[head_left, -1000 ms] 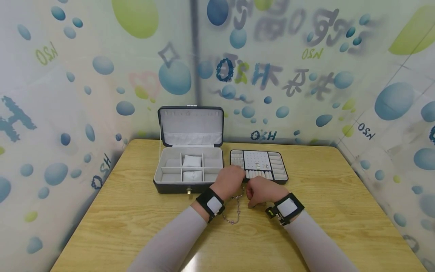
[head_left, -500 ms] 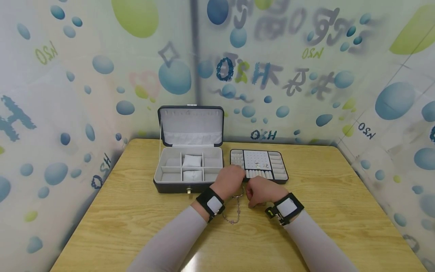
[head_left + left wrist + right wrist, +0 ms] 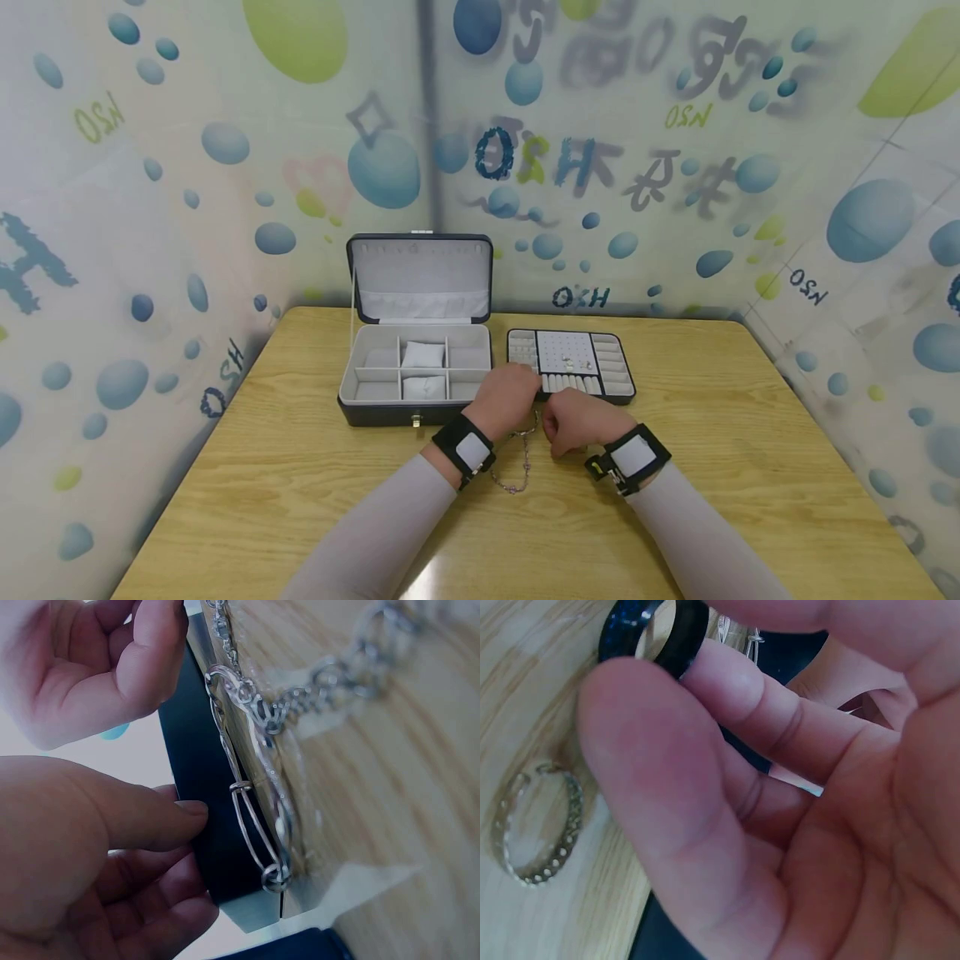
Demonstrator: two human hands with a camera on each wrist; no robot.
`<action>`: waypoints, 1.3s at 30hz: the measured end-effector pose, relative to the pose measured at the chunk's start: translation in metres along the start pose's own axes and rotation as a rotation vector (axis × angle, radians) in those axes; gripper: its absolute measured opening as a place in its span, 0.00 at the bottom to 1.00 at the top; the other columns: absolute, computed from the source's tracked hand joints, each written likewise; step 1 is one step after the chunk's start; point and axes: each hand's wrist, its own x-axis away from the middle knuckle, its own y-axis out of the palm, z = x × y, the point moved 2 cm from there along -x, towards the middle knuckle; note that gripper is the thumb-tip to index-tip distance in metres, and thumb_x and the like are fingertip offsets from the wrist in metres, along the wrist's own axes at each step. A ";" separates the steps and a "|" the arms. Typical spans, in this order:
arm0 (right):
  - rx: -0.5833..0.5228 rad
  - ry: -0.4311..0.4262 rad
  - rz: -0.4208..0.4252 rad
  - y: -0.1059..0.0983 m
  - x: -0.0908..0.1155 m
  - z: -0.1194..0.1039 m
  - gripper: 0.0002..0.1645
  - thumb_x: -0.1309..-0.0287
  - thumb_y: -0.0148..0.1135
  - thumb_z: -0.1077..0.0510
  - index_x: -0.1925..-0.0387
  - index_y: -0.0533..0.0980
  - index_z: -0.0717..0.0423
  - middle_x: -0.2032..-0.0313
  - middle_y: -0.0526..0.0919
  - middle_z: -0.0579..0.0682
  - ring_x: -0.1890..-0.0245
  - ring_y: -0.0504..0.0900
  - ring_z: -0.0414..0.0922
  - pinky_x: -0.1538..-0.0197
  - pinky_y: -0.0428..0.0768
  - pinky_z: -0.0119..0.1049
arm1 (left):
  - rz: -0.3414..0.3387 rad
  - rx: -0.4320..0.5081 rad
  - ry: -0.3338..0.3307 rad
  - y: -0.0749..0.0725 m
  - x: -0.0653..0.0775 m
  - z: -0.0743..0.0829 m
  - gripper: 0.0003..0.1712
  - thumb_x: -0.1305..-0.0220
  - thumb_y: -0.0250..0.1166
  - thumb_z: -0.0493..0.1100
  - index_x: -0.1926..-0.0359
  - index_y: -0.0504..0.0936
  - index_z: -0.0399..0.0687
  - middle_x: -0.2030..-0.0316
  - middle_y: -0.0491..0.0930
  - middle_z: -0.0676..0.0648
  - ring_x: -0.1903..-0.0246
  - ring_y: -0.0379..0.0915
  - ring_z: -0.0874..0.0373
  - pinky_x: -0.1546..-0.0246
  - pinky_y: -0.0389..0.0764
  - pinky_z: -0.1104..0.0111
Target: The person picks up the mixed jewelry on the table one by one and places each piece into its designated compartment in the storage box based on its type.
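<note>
In the head view my left hand is at the jewelry tray's front left corner. The left wrist view shows its thumb and fingertips against the tray's black front wall, the fingers loosely bent around nothing visible. My right hand is in front of the tray, and in the right wrist view thumb and forefinger pinch a shiny black ring. Beside it on the wood lies an open silver ring. A silver bangle and a chain lie along the tray's front.
An open jewelry box stands left of the tray, lid up, with small white cushions in its middle compartments. A few small earrings sit on the tray's pad. The wooden table reaches back to a patterned wall.
Both hands keep nearly the same place. The right hand's fingertips shift very slightly; the box, tray and chain stay where they were.
</note>
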 end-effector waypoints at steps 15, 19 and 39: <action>-0.049 -0.016 -0.006 -0.009 0.002 0.005 0.13 0.60 0.77 0.67 0.81 0.79 0.50 0.83 0.78 0.40 0.82 0.74 0.38 0.75 0.72 0.32 | -0.001 0.017 -0.014 0.002 -0.001 0.000 0.06 0.29 0.68 0.39 0.65 0.88 0.53 0.67 0.86 0.51 0.64 0.84 0.57 0.65 0.86 0.64; -0.060 -0.072 0.020 -0.016 0.004 0.010 0.13 0.60 0.74 0.69 0.79 0.80 0.50 0.80 0.80 0.40 0.81 0.76 0.38 0.73 0.76 0.33 | 0.001 0.018 -0.010 0.001 -0.001 0.000 0.06 0.29 0.68 0.39 0.65 0.88 0.53 0.67 0.86 0.51 0.64 0.84 0.57 0.65 0.86 0.64; -0.046 -0.089 0.165 -0.042 0.013 0.036 0.10 0.55 0.74 0.64 0.76 0.81 0.47 0.75 0.81 0.42 0.74 0.75 0.40 0.70 0.73 0.34 | -0.014 -0.022 0.005 0.001 0.002 -0.001 0.05 0.28 0.68 0.39 0.62 0.89 0.54 0.66 0.86 0.52 0.63 0.84 0.57 0.66 0.86 0.64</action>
